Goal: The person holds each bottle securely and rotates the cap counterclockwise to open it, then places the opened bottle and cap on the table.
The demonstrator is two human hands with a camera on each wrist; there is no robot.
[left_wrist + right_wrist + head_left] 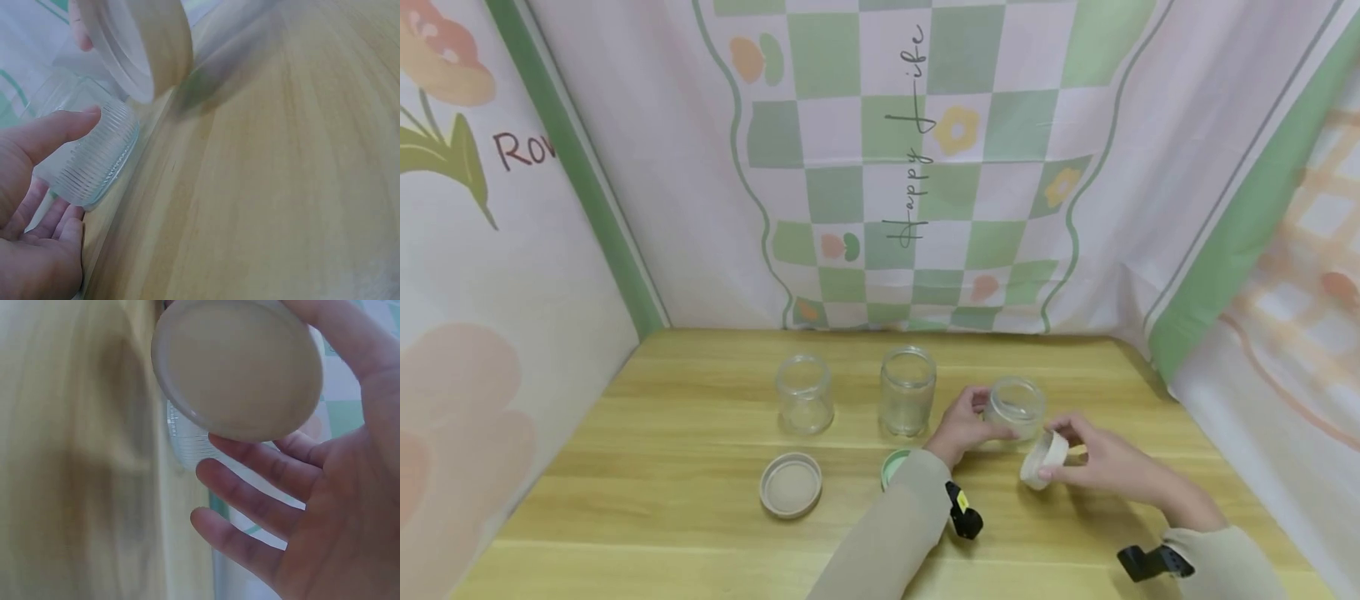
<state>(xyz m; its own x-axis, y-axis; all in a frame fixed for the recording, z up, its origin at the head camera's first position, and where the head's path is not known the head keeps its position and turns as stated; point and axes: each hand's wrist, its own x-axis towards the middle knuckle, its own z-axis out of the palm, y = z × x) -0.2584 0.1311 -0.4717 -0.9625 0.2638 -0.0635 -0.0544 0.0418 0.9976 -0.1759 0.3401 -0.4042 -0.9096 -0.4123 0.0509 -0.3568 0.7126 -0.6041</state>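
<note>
A short clear glass jar (1017,403) stands at the right of the table, mouth up and without a lid. My left hand (964,425) holds it from the left, thumb in front and fingers behind; ridges show on the jar's side (103,150) in the left wrist view. Just in front of the jar, my right hand (1112,465) pinches a beige lid (1045,459) by its rim, tipped on edge above the table. The right wrist view shows the lid's flat top (237,369), with the other fingers spread below. The lid and jar look apart.
Two more open glass jars, a left one (805,396) and a taller middle one (907,392), stand in the same row. A beige lid (791,486) lies before the left jar. A green lid (892,467) is partly hidden by the left sleeve. Curtains hang behind the table.
</note>
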